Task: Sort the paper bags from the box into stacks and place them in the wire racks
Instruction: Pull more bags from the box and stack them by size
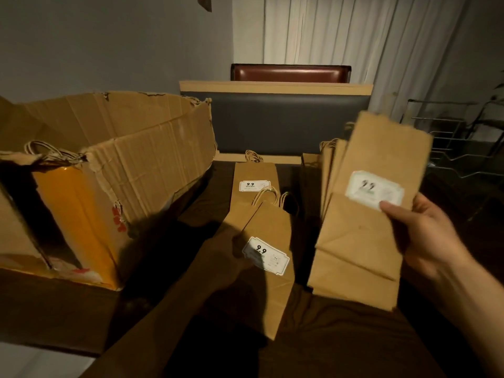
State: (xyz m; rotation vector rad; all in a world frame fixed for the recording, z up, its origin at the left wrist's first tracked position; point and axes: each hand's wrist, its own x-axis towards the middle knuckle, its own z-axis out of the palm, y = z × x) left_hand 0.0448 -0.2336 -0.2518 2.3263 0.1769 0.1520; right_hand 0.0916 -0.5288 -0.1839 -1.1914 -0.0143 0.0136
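Our right hand [425, 238] grips flat bags [362, 241], our left hand [240, 255] a handled bag [268, 241] — wire racks [458, 148] look unfilled, box [109, 170] not emptied.

Right hand [425, 236] gripping flat paper bags [365, 227] above dark table [341, 336], torn cardboard box [109, 173] left.

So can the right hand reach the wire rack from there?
Probably yes. The right hand grips a stack of paper bags, and the wire rack stands just beyond it on the same side, with nothing visible between them. It's dim there, though.
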